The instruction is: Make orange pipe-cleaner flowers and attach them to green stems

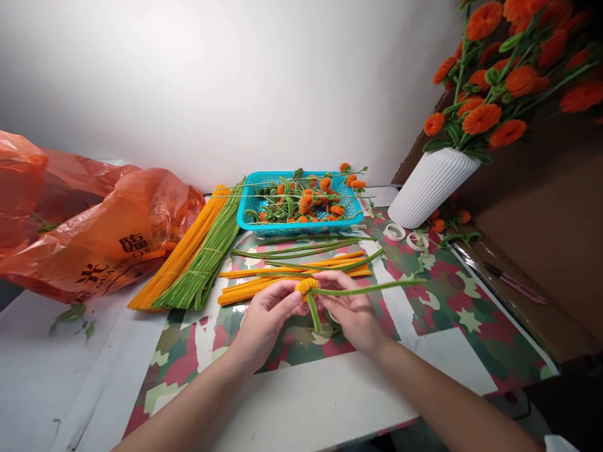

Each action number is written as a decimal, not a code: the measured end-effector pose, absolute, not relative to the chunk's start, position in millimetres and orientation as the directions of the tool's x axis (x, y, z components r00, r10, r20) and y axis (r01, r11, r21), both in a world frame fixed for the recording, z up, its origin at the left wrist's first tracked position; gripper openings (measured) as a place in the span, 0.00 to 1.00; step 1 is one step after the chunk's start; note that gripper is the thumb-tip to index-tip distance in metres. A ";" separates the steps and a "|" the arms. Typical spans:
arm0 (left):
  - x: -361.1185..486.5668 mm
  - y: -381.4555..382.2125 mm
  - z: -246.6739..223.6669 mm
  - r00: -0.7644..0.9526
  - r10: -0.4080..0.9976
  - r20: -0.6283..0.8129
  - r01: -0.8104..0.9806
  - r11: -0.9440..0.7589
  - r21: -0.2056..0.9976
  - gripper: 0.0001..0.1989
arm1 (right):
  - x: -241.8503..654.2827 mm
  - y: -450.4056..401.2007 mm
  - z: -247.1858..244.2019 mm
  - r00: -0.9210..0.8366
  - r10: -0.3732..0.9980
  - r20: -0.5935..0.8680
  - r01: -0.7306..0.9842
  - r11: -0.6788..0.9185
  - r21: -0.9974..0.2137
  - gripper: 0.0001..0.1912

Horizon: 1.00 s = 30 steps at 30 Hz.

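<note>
At the far left, a crumpled, translucent orange plastic bag with dark printed lettering is rested on the white desk. Beside it, a bundle of yellow-orange fuzzy stems and a bundle of green fuzzy stems are laid slantwise, side by side. Between the two hands, a small coiled flower head of yellow-orange fuzzy stem is held above the desk's camouflage-patterned covering. It is gripped at its left side by the thumb and fingers of the left hand, while a long green fuzzy stem, extended rightward from it, is pinched near the head by the closed grip of the right hand. Behind them, loose yellow-orange and green lengths are spread before a blue perforated plastic basket, filled with small orange flowers. Further right, two white tape rolls are placed near a ribbed white vase, in which orange fuzzy flowers are arranged.
</note>
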<state>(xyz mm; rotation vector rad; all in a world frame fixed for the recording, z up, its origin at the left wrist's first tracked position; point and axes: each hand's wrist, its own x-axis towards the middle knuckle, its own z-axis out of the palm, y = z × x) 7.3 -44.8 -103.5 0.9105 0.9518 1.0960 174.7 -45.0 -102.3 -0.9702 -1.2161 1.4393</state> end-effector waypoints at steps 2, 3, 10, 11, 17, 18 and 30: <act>6.0 -44.6 -104.4 0.203 0.971 -0.129 -0.238 0.177 0.955 0.11 | 172.3 -42.0 -102.7 -0.210 0.978 -0.010 -0.205 -0.054 -0.977 0.12; 5.0 -44.3 -104.2 0.210 0.971 -0.114 -0.195 0.156 0.968 0.12 | 171.8 -40.9 -103.0 -0.215 0.976 -0.026 -0.207 -0.071 -0.976 0.12; 1.4 -43.0 -97.1 0.182 0.981 -0.072 0.019 0.070 0.997 0.13 | 171.2 -41.8 -107.5 -0.199 0.968 -0.156 -0.286 -0.210 -0.935 0.13; 2.3 -44.2 -96.5 0.162 0.985 -0.061 0.042 0.055 0.998 0.13 | 170.1 -42.6 -107.6 -0.176 0.973 -0.152 -0.302 -0.200 -0.932 0.12; 8.1 -51.6 -96.5 0.057 0.998 -0.015 0.073 0.011 0.997 0.09 | 165.3 -45.8 -106.8 -0.089 0.993 -0.082 -0.310 -0.106 -0.945 0.09; 7.9 -51.5 -96.9 0.050 0.998 -0.024 0.067 0.020 0.998 0.09 | 165.3 -45.6 -107.2 -0.090 0.992 -0.092 -0.316 -0.116 -0.942 0.09; -2.8 -38.7 -97.8 0.236 0.957 -0.167 -0.076 0.189 0.979 0.12 | 178.4 -38.9 -92.3 -0.302 0.899 -0.316 -0.405 -0.421 -0.812 0.15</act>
